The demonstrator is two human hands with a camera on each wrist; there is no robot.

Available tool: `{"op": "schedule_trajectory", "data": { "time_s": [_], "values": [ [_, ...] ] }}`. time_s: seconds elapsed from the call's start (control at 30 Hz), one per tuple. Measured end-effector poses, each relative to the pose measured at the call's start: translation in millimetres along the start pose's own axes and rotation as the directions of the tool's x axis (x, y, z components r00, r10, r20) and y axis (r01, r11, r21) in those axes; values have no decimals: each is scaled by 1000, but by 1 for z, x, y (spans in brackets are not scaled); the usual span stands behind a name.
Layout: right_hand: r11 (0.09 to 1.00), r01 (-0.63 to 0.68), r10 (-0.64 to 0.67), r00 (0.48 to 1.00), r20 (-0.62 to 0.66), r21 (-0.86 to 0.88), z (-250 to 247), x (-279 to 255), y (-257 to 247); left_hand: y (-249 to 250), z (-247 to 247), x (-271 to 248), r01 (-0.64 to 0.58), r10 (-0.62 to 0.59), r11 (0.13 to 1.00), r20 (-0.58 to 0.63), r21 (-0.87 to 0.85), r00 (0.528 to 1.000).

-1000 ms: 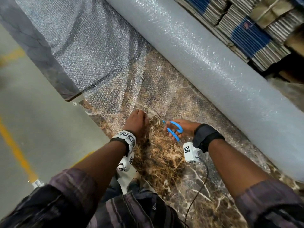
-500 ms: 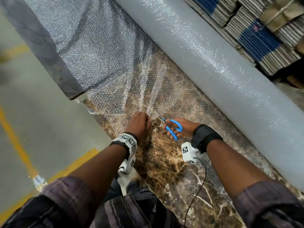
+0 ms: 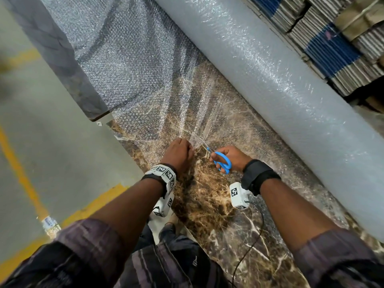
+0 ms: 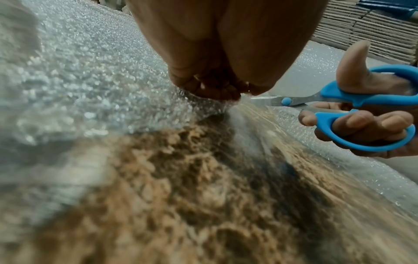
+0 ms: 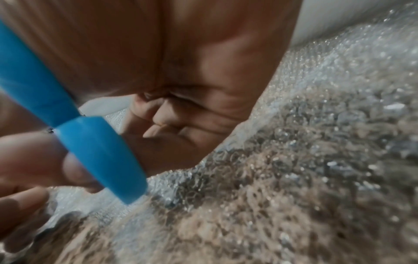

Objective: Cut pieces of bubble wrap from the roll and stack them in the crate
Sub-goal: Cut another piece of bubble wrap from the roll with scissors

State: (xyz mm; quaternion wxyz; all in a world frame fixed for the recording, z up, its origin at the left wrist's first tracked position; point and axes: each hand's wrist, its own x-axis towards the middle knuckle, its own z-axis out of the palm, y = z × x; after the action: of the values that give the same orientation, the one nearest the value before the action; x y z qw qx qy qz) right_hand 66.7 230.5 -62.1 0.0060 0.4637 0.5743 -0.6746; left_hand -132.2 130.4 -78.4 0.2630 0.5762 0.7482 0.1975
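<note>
The scissors (image 3: 222,162) have bright blue handles and grey metal blades with a blue pivot. Under the fingers (image 4: 212,89) the bubble wrap (image 3: 133,65) is clear and silvery, dotted with bubbles, over a brown marble table (image 3: 209,204) veined white and tan.

- I count one large white roll of bubble wrap (image 3: 280,90), running from twelve o'clock down to four o'clock.
- One clear unrolled bubble-wrap sheet (image 3: 145,65), toward eleven o'clock.
- One pair of blue-handled steel scissors (image 3: 222,162), near centre.
- Two bare hands: left hand (image 3: 179,154), right hand (image 3: 234,157).
- Two white tagged wrist cameras (image 3: 238,195).
- One brown marble-patterned tabletop (image 3: 207,204).
</note>
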Motion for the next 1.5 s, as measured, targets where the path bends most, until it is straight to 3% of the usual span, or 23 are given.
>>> {"op": "schedule_trajectory", "data": {
  "time_s": [0.7, 0.8, 0.97, 1.5],
  "values": [
    [985, -151, 141, 983, 118, 80, 6, 8, -16, 1, -6, -5, -22, 22, 1000, 9, -4, 1000],
    [991, -128, 123, 987, 105, 47, 5, 6, -15, 5, -4, -5, -11, 10, 1000, 31, 17, 999],
    [992, -115, 108, 988, 111, 50, 6, 7, -11, 9, 1, -1, 35, -30, 993, -42, 116, 999],
    [1000, -29, 29, 1000, 7, 10, 5, 1, -16, 4, 4, -5, 24, -18, 994, -61, 104, 998]
  ]
}}
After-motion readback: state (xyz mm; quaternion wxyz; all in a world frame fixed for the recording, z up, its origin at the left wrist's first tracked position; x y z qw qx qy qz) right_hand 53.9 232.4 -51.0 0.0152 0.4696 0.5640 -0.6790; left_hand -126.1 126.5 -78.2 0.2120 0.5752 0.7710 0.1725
